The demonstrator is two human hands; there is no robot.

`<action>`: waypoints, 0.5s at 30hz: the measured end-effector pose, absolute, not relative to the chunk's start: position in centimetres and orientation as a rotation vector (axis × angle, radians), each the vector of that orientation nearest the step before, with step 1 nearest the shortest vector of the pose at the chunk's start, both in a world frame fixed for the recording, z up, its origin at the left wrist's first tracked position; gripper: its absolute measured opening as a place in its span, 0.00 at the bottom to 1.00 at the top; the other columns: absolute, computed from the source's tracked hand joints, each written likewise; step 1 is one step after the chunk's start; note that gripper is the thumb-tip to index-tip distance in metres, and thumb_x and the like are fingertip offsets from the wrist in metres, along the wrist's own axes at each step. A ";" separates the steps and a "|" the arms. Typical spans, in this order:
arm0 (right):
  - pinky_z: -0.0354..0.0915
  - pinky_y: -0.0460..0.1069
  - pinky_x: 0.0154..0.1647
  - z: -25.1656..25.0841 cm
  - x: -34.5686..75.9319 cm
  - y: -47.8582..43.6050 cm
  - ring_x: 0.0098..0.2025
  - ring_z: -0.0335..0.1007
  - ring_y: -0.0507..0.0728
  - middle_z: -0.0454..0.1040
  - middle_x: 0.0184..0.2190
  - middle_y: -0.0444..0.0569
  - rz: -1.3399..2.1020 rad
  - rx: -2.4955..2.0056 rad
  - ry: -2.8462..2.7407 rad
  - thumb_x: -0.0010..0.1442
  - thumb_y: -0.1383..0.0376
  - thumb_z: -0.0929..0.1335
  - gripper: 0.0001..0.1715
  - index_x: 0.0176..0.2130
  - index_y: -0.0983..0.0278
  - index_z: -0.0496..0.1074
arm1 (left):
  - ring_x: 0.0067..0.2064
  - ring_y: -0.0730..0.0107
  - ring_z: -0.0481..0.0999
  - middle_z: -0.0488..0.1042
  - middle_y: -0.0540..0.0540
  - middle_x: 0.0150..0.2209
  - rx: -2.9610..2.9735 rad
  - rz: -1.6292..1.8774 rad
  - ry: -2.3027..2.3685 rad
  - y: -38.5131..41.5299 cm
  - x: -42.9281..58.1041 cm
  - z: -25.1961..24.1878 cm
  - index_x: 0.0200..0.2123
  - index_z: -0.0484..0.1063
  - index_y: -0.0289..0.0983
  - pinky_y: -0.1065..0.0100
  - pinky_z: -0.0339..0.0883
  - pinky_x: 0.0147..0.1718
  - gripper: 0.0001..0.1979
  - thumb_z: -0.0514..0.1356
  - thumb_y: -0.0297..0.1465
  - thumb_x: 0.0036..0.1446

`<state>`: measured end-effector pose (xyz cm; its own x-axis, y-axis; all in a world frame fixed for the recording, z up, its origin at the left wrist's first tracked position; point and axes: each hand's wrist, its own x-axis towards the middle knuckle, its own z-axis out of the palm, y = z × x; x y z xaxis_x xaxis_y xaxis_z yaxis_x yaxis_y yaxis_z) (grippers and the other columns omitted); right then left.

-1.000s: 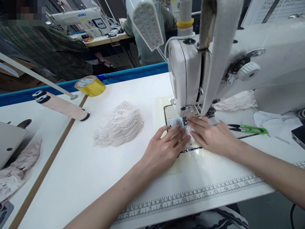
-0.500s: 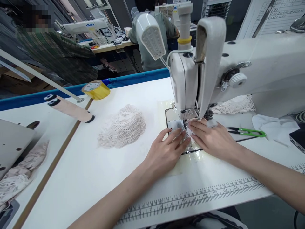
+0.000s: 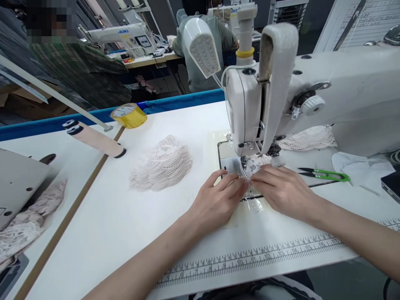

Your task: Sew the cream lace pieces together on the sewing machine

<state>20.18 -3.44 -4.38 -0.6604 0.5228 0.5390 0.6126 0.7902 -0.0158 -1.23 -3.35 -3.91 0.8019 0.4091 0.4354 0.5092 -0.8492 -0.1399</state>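
A small white lace piece (image 3: 253,163) lies under the needle area of the white sewing machine (image 3: 246,108). My left hand (image 3: 220,196) pinches its near edge, fingertips drawn together just in front of the presser foot. From the other side my right hand (image 3: 281,189) grips the same lace, thumb and fingers closed on it. The two sets of fingertips almost meet over the metal needle plate (image 3: 230,163). Part of the lace is hidden by my fingers and the machine head. Left of the plate lies a stack of lace pieces (image 3: 164,164).
Green thread snips (image 3: 328,174) lie right of my right hand, near white cloth (image 3: 359,166). More lace (image 3: 309,138) sits behind the needle. Yellow tape (image 3: 129,116) and a thread cone (image 3: 95,139) are at the left. A printed ruler (image 3: 250,262) runs along the front edge. Two people work beyond.
My fingers have drawn in from lying flatter to pinching the lace. Both hands sit slightly nearer me, and more of the lace shows beside the presser foot. The view has shifted slightly.
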 end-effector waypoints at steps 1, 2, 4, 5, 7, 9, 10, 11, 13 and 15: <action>0.62 0.50 0.31 -4.4 20.2 -3.4 0.39 0.69 0.56 0.76 0.34 0.50 -0.222 -0.844 -2.449 0.58 0.78 0.61 0.14 0.33 0.68 0.74 | 0.48 0.64 0.73 0.77 0.45 0.44 -2.742 -0.577 -0.714 -3.3 -1.2 -3.9 0.47 0.70 0.33 0.58 0.62 0.49 0.13 0.51 0.21 0.62; 0.62 0.50 0.31 -4.4 20.2 -3.4 0.39 0.69 0.56 0.76 0.34 0.50 -0.218 -0.843 -2.450 0.58 0.79 0.61 0.14 0.33 0.68 0.74 | 0.48 0.64 0.73 0.77 0.45 0.44 -2.743 -0.575 -0.720 -3.4 -1.2 -3.9 0.48 0.70 0.33 0.58 0.62 0.49 0.14 0.51 0.21 0.62; 0.62 0.50 0.32 -4.4 20.2 -3.5 0.39 0.68 0.57 0.76 0.34 0.50 -0.209 -0.840 -2.451 0.58 0.79 0.61 0.14 0.33 0.68 0.74 | 0.48 0.65 0.73 0.77 0.45 0.44 -2.745 -0.569 -0.733 -3.4 -1.3 -3.9 0.48 0.70 0.33 0.58 0.62 0.49 0.14 0.51 0.21 0.62; 0.62 0.50 0.32 -4.4 20.2 -3.5 0.39 0.68 0.57 0.76 0.34 0.50 -0.203 -0.839 -2.452 0.58 0.78 0.61 0.14 0.33 0.68 0.74 | 0.48 0.65 0.73 0.77 0.45 0.44 -2.745 -0.565 -0.736 -3.4 -1.3 -3.9 0.48 0.70 0.33 0.58 0.62 0.49 0.14 0.51 0.21 0.62; 0.63 0.50 0.32 -4.4 20.2 -3.5 0.39 0.68 0.57 0.76 0.35 0.50 -0.187 -0.841 -2.453 0.58 0.78 0.61 0.14 0.34 0.68 0.74 | 0.48 0.65 0.73 0.77 0.45 0.45 -2.746 -0.557 -0.733 -3.3 -1.3 -4.0 0.48 0.70 0.33 0.58 0.61 0.49 0.14 0.51 0.21 0.62; 0.63 0.50 0.32 -4.3 20.2 -3.5 0.40 0.69 0.57 0.76 0.35 0.50 -0.174 -0.850 -2.457 0.58 0.78 0.61 0.15 0.35 0.68 0.74 | 0.48 0.65 0.73 0.77 0.45 0.45 -2.745 -0.552 -0.732 -3.3 -1.3 -4.0 0.48 0.70 0.33 0.58 0.61 0.49 0.14 0.51 0.21 0.62; 0.63 0.50 0.32 -4.3 20.2 -3.5 0.40 0.69 0.57 0.76 0.35 0.50 -0.171 -0.857 -2.461 0.58 0.78 0.61 0.15 0.35 0.67 0.74 | 0.49 0.65 0.72 0.77 0.45 0.45 -2.745 -0.549 -0.737 -3.3 -1.3 -4.0 0.48 0.70 0.33 0.58 0.61 0.49 0.14 0.51 0.21 0.62; 0.63 0.50 0.32 -4.3 20.2 -3.5 0.40 0.69 0.57 0.76 0.36 0.51 -0.170 -0.865 -2.467 0.58 0.78 0.61 0.15 0.35 0.67 0.74 | 0.49 0.65 0.72 0.77 0.45 0.45 -2.747 -0.545 -0.748 -3.3 -1.3 -4.0 0.48 0.71 0.33 0.58 0.60 0.50 0.15 0.51 0.21 0.61; 0.64 0.50 0.33 -4.3 20.2 -3.5 0.40 0.69 0.57 0.76 0.36 0.51 -0.179 -0.884 -2.475 0.58 0.78 0.61 0.15 0.35 0.67 0.74 | 0.50 0.64 0.72 0.76 0.45 0.46 -2.752 -0.535 -0.773 -3.2 -1.3 -4.1 0.48 0.71 0.34 0.57 0.60 0.51 0.15 0.51 0.20 0.61; 0.64 0.50 0.33 -4.3 20.1 -3.5 0.40 0.69 0.57 0.76 0.37 0.51 -0.191 -0.900 -2.474 0.58 0.79 0.61 0.15 0.36 0.67 0.74 | 0.50 0.64 0.72 0.76 0.45 0.46 -2.753 -0.527 -0.786 -3.0 -1.3 -4.1 0.48 0.71 0.34 0.57 0.59 0.51 0.16 0.50 0.20 0.61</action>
<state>20.12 -3.47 -4.32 -0.6585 0.5651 0.4970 0.6346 0.7719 -0.0368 -1.28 -3.04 -4.11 0.7915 0.4623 0.3997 0.5451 -0.8298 -0.1198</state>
